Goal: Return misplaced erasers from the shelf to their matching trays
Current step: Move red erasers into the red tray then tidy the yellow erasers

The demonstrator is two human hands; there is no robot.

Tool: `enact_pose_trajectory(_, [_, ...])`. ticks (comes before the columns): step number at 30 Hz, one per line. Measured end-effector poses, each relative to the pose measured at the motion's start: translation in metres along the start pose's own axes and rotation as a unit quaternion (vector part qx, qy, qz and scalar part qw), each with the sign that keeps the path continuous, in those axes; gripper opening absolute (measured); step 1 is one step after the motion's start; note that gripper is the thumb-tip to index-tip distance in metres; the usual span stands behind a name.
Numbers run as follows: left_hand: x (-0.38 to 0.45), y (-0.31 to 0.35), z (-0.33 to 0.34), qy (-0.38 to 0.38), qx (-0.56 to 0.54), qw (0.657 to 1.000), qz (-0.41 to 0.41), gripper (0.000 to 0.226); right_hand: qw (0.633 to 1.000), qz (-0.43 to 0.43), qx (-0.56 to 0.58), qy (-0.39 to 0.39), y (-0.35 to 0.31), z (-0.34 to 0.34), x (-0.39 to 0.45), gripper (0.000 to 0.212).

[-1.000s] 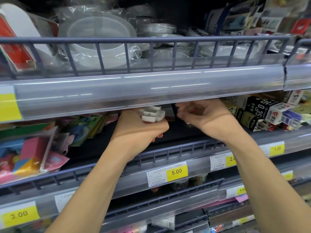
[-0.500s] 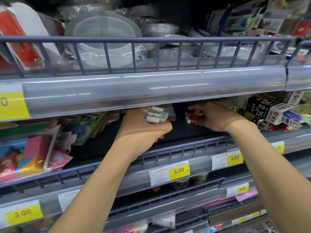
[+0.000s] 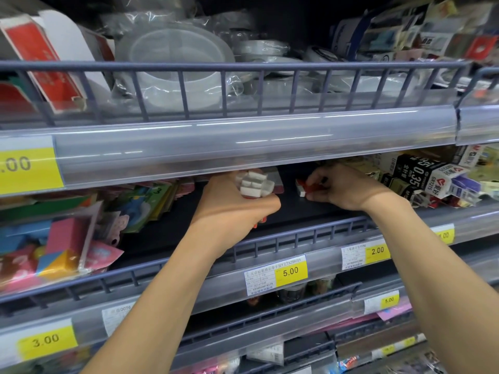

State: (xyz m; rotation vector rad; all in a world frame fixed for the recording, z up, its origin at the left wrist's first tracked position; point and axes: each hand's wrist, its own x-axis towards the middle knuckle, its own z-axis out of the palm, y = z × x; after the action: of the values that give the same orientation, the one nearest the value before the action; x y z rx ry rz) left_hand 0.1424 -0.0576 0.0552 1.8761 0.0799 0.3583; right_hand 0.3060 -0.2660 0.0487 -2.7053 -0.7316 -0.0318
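Currently both hands are inside the middle shelf [image 3: 310, 211], under the clear price rail [image 3: 243, 141] of the shelf above. Left hand [image 3: 232, 209] is a closed fist clamped on a bundle of erasers [image 3: 253, 184]: white ends stick up out of the top of the fist, between thumb and curled fingers, and red sleeve bits show at the bottom of the fist. Bundle sits just below the rail edge, above the dark shelf floor.

Right hand [image 3: 343, 188] is further right, apart from the left. Its fingertips are pinched together on a single red-and-white eraser [image 3: 306, 186]; the eraser pokes out left of the fingertips, white end pointing left, low over the shelf floor. Can't tell if it touches the floor.

Right of that hand: a pile of black and white boxes [image 3: 432, 179], just beside the wrist. Left end of the shelf: colourful packets [image 3: 145, 203]. Near rail carries yellow price tags, 5.00 tag [image 3: 290, 271] below the left hand, 2.00 tag [image 3: 377, 251] under the right forearm
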Motion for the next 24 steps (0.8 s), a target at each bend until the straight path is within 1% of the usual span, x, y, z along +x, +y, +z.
enact_pose_trajectory(1, [0.000, 0.001, 0.000, 0.000, -0.001, 1.000, 0.001, 0.012, 1.000, 0.006, 0.004, 0.005, -0.001, 0.000, 0.000, 0.024])
enact_pose_trajectory(3, [0.000, 0.002, 0.000, -0.002, 0.001, 1.000, -0.001, 0.012, 1.000, 0.014, -0.002, 0.006, -0.003, 0.002, 0.001, 0.023])
enact_pose_trajectory(6, [-0.001, 0.004, -0.001, -0.014, 0.007, 1.000, -0.003, 0.010, 1.000, 0.016, -0.003, -0.009, -0.006, 0.004, 0.001, 0.029])
enact_pose_trajectory(9, [-0.003, 0.008, -0.001, -0.007, 0.002, 1.000, -0.017, 0.003, 0.999, 0.019, -0.021, -0.027, -0.013, 0.003, -0.002, 0.033])
enact_pose_trajectory(11, [-0.006, 0.011, -0.002, 0.003, 0.006, 1.000, -0.016, 0.014, 0.999, 0.026, -0.025, -0.020, -0.020, 0.002, -0.008, 0.031])
enact_pose_trajectory(12, [-0.009, 0.012, -0.003, 0.008, 0.011, 1.000, -0.007, 0.018, 0.999, 0.028, -0.018, -0.004, -0.023, 0.001, -0.012, 0.030])
enact_pose_trajectory(13, [-0.014, 0.013, -0.004, 0.010, 0.012, 1.000, 0.008, 0.018, 0.999, 0.027, 0.005, 0.020, -0.027, 0.000, -0.018, 0.030])
enact_pose_trajectory(15, [-0.025, 0.015, -0.005, 0.000, -0.027, 0.999, 0.043, 0.006, 0.989, 0.008, 0.123, 0.081, -0.037, -0.001, -0.036, 0.025])
enact_pose_trajectory(17, [-0.037, 0.016, -0.007, -0.020, -0.082, 0.994, 0.062, 0.023, 0.959, -0.029, 0.247, 0.136, -0.049, -0.001, -0.064, 0.020])
enact_pose_trajectory(18, [-0.043, 0.015, -0.006, -0.031, -0.107, 0.991, 0.069, 0.029, 0.946, -0.043, 0.286, 0.150, -0.055, 0.001, -0.080, 0.021])
enact_pose_trajectory(21, [-0.064, 0.010, -0.005, -0.054, -0.164, 0.982, 0.081, 0.035, 0.909, -0.062, 0.381, 0.159, -0.071, 0.016, -0.128, 0.024])
enact_pose_trajectory(24, [-0.090, -0.012, -0.001, -0.085, -0.173, 0.979, 0.068, 0.038, 0.885, -0.055, 0.431, 0.169, -0.074, 0.046, -0.174, 0.022])
